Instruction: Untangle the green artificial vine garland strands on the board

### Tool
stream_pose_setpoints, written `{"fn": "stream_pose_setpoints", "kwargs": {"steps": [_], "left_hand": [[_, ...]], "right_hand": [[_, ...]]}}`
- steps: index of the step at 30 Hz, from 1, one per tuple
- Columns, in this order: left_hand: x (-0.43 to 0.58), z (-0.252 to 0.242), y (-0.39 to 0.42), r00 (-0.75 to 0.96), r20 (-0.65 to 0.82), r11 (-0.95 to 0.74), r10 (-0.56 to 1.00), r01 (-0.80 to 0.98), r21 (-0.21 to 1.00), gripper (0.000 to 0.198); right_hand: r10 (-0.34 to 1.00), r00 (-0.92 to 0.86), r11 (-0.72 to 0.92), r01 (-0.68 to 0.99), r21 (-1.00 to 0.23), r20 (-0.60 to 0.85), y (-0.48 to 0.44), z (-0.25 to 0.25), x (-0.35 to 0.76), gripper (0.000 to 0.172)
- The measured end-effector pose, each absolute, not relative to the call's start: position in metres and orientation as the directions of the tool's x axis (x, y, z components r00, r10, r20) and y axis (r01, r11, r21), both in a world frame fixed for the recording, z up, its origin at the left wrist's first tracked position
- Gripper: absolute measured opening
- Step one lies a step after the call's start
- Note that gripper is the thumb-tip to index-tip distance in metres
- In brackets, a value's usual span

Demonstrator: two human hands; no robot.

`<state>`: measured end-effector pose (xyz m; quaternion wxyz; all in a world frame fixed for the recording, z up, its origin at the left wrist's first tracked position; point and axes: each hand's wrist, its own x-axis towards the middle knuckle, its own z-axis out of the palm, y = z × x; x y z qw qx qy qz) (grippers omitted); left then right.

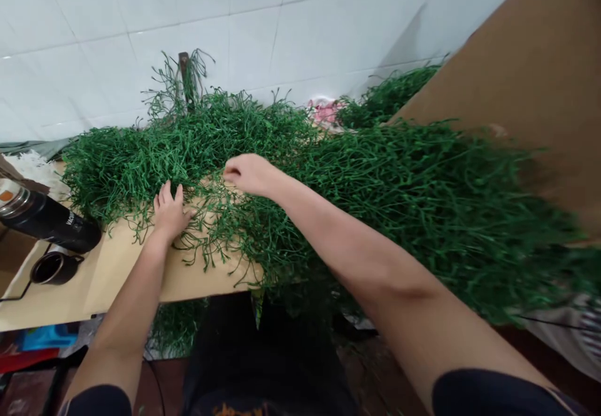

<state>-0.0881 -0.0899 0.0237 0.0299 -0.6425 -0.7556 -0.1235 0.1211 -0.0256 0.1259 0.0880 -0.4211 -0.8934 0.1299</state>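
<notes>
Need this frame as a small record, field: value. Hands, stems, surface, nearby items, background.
left_hand: left hand spread open at the near edge of the left pile
right_hand: right hand curled in beside loose stems; whether it grips one is unclear
stems: thin, green; left pile, larger right pile, loose stems between
surface: brown sheet
nearby_left: dark flask, cup
background: white tiled wall; cardboard at right
</notes>
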Motion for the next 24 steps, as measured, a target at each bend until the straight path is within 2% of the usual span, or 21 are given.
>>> {"fn": "stream_pose_setpoints", "kwargs": {"steps": [1, 3, 6, 13, 18, 22, 24], "left_hand": [[-0.088, 0.023, -0.089, -0.18, 0.206, 0.152, 0.962, 0.978, 0.146, 0.07], [-0.086, 0.021, -0.086, -0.192, 0.212, 0.164, 0.958, 0.976, 0.144, 0.068], [-0.086, 0.019, -0.084, -0.196, 0.213, 0.167, 0.957, 0.975, 0.145, 0.069], [-0.107, 0.015, -0.067, -0.265, 0.213, 0.231, 0.941, 0.958, 0.17, 0.067], [-0.127, 0.017, -0.042, -0.332, 0.221, 0.303, 0.917, 0.94, 0.155, 0.066], [-0.134, 0.026, -0.035, -0.371, 0.151, 0.35, 0.916, 0.925, 0.147, 0.065], [-0.136, 0.03, -0.038, -0.365, 0.114, 0.349, 0.924, 0.927, 0.138, 0.067]], "right_hand": [[0.853, -0.518, 0.51, 0.808, -0.295, 0.056, -0.014, 0.122, 0.117, 0.032], [0.917, -0.397, 0.373, 0.882, -0.287, -0.029, 0.003, 0.11, 0.106, 0.046], [0.887, -0.433, 0.379, 0.881, -0.282, -0.163, 0.013, 0.09, 0.087, 0.06], [0.861, -0.473, 0.425, 0.872, -0.243, -0.189, 0.009, 0.069, 0.069, 0.041], [0.851, -0.491, 0.444, 0.862, -0.243, -0.186, 0.003, 0.058, 0.077, 0.051], [0.856, -0.513, 0.471, 0.827, -0.306, -0.071, -0.006, 0.058, 0.074, 0.035], [0.859, -0.511, 0.481, 0.784, -0.391, 0.033, -0.008, 0.069, 0.079, 0.029]]}}
